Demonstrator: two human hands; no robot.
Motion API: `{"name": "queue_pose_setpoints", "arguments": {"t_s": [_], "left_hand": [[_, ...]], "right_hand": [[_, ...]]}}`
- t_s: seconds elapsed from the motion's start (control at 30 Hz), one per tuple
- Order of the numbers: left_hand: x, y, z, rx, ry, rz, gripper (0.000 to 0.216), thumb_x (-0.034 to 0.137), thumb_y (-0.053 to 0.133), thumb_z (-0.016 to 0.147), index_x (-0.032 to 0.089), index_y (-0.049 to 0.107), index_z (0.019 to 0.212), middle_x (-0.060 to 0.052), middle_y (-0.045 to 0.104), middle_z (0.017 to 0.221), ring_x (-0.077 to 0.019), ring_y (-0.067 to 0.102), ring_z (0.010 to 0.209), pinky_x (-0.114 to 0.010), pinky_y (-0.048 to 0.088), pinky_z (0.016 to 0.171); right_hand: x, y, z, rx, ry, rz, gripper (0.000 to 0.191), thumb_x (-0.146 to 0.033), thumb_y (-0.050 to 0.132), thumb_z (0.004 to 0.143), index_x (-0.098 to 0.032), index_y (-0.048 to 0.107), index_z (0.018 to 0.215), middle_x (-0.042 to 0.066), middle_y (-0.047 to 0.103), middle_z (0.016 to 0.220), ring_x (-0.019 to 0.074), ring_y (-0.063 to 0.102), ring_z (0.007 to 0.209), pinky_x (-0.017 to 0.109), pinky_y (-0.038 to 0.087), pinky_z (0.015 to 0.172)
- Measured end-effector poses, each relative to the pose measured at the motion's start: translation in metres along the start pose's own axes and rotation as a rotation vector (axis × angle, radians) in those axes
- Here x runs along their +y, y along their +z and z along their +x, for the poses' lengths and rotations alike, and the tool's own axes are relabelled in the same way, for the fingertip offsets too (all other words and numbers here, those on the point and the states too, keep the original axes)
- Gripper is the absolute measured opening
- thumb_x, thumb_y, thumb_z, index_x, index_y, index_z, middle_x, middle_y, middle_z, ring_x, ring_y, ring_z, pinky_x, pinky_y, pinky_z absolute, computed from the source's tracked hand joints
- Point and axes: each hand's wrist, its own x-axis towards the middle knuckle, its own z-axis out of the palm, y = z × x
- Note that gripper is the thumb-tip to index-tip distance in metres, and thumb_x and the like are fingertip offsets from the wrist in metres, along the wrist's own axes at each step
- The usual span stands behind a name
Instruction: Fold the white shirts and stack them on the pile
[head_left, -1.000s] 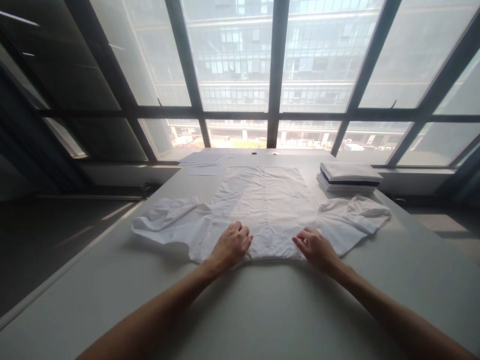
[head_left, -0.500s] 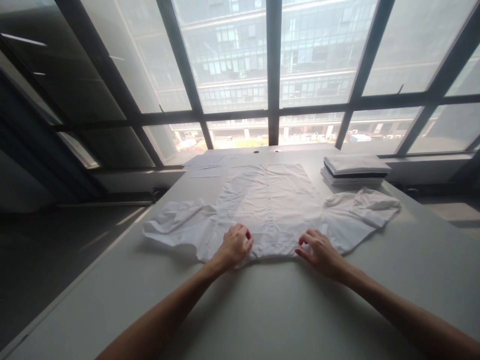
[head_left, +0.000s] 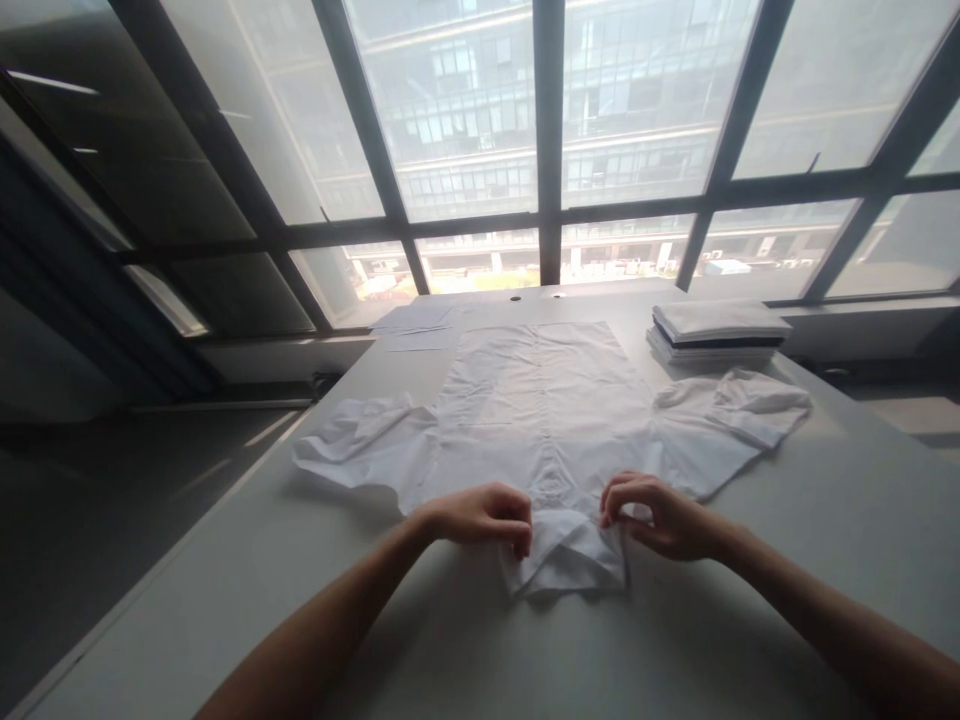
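A white shirt (head_left: 487, 385) lies spread on the table, front side up, its buttoned placket running down the middle and its sleeves out to both sides. Its collar (head_left: 574, 560) end sticks out toward me as a folded flap. My left hand (head_left: 487, 518) is closed at the flap's left side, fingers curled down on the cloth. On the right, my right hand (head_left: 649, 512) pinches the fabric beside the collar between thumb and fingers. The cloth within both grips is mostly hidden by the fingers.
A stack of folded white garments (head_left: 716, 330) with a dark band sits at the table's back right. Flat white sheets (head_left: 412, 325) lie at the back left. The white table (head_left: 420, 650) reaches a large framed window (head_left: 551, 150).
The collar end has come out toward me as a flap. My left hand has moved right and closed at it; my right hand has shifted slightly toward me and right.
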Motion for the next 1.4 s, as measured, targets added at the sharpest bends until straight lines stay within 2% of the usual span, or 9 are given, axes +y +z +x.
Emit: {"name": "queue_pose_setpoints", "arguments": {"t_s": [0.1, 0.2, 0.33, 0.53, 0.77, 1.03, 1.17, 1.3, 1.4], "left_hand": [[-0.007, 0.008, 0.010, 0.298, 0.089, 0.115, 0.048, 0.060, 0.057, 0.099, 0.015, 0.074, 0.092, -0.010, 0.077, 0.085, -0.0206, 0.072, 0.077, -0.031, 0.056, 0.074], [-0.018, 0.015, 0.020, 0.617, 0.174, 0.394, 0.039, 0.050, 0.053, 0.103, 0.018, 0.072, 0.118, -0.014, 0.076, 0.117, -0.0261, 0.070, 0.111, -0.040, 0.053, 0.100], [-0.032, 0.023, 0.028, 0.382, 0.080, 0.774, 0.063, 0.049, 0.056, 0.102, 0.027, 0.042, 0.160, -0.011, 0.039, 0.166, -0.0308, 0.029, 0.157, -0.054, 0.021, 0.128], [-0.039, 0.025, 0.029, 0.265, 0.025, 0.909, 0.071, 0.054, 0.051, 0.104, 0.030, 0.026, 0.166, -0.010, 0.023, 0.171, -0.0307, 0.018, 0.159, -0.056, 0.014, 0.128], [-0.038, 0.023, 0.030, 0.256, 0.018, 0.920, 0.067, 0.054, 0.049, 0.105, 0.030, 0.031, 0.165, -0.009, 0.024, 0.171, -0.0306, 0.018, 0.159, -0.056, 0.013, 0.128], [-0.042, 0.021, 0.030, 0.257, 0.005, 0.912, 0.066, 0.057, 0.049, 0.104, 0.030, 0.035, 0.163, -0.009, 0.027, 0.171, -0.0303, 0.021, 0.159, -0.055, 0.015, 0.128], [-0.038, 0.017, 0.031, 0.347, 0.036, 0.670, 0.067, 0.058, 0.054, 0.101, 0.028, 0.043, 0.160, -0.009, 0.038, 0.167, -0.0308, 0.028, 0.157, -0.055, 0.017, 0.129], [-0.032, 0.010, 0.034, 0.588, 0.129, 0.054, 0.059, 0.058, 0.048, 0.103, 0.023, 0.056, 0.149, -0.012, 0.053, 0.156, -0.0322, 0.048, 0.145, -0.051, 0.037, 0.122], [-0.033, 0.003, 0.036, 0.524, 0.078, -0.366, 0.062, 0.060, 0.034, 0.106, 0.024, 0.050, 0.153, -0.012, 0.051, 0.158, -0.0313, 0.056, 0.139, -0.051, 0.046, 0.115]], "right_hand": [[0.008, 0.010, 0.003, 0.139, -0.027, -0.067, 0.017, -0.021, 0.058, 0.097, -0.023, 0.075, 0.094, 0.008, 0.075, 0.092, 0.0234, 0.069, 0.087, 0.038, 0.057, 0.083], [0.012, 0.021, 0.008, 0.178, -0.079, -0.158, 0.028, -0.028, 0.060, 0.100, -0.025, 0.073, 0.124, 0.012, 0.074, 0.124, 0.0275, 0.067, 0.116, 0.045, 0.055, 0.099], [0.010, 0.025, 0.011, -0.061, -0.103, -0.208, 0.056, -0.030, 0.067, 0.097, -0.032, 0.055, 0.152, 0.009, 0.048, 0.161, 0.0292, 0.039, 0.152, 0.055, 0.028, 0.125], [0.006, 0.025, 0.009, -0.122, -0.033, -0.046, 0.049, -0.034, 0.067, 0.098, -0.033, 0.061, 0.147, 0.008, 0.042, 0.164, 0.0280, 0.033, 0.155, 0.056, 0.017, 0.128], [0.047, 0.006, 0.016, 0.354, 0.309, 0.707, 0.056, -0.059, 0.040, 0.105, -0.025, 0.059, 0.145, 0.013, 0.052, 0.157, 0.0283, 0.054, 0.142, 0.054, 0.045, 0.116], [0.106, -0.049, -0.004, 0.986, 0.501, 0.723, 0.050, -0.051, 0.033, 0.101, -0.025, 0.058, 0.135, 0.016, 0.056, 0.151, 0.0291, 0.054, 0.141, 0.057, 0.046, 0.116], [0.083, -0.042, -0.001, 0.883, 0.387, 0.692, 0.062, -0.062, 0.025, 0.100, -0.026, 0.057, 0.140, 0.013, 0.051, 0.157, 0.0291, 0.050, 0.145, 0.055, 0.044, 0.118], [0.054, -0.023, 0.008, 0.520, 0.347, 0.764, 0.079, -0.070, 0.009, 0.100, -0.024, 0.048, 0.151, 0.012, 0.049, 0.160, 0.0271, 0.050, 0.145, 0.053, 0.046, 0.115], [0.049, -0.013, 0.011, 0.353, 0.400, 0.842, 0.082, -0.071, 0.006, 0.100, -0.023, 0.049, 0.151, 0.013, 0.053, 0.156, 0.0274, 0.051, 0.144, 0.055, 0.047, 0.114]]}}
